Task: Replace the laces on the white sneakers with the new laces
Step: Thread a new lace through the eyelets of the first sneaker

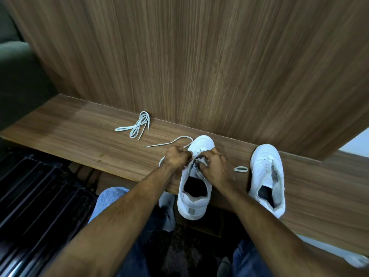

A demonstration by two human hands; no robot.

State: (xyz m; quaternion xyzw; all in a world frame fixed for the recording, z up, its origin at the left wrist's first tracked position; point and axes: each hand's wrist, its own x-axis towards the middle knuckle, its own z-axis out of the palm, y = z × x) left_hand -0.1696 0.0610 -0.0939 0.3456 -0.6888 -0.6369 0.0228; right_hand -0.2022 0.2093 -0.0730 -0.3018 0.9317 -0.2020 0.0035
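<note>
Hands, left (176, 156) and right (214, 164), both pinch lace (171, 142) (white) at 1 sneaker (194, 182).

Wood grain, white leather-look uppers, woven cord

The shelf (83, 126) and back panel (199, 56) are finished in brown wood-grain laminate — matt, with a faint sheen. Smooth white leather-like uppers are seen on both sneakers (201, 144) (266, 156); flat woven cloth laces (137, 124) and blue denim jeans (107, 198) are shown — soft, matt.
</note>
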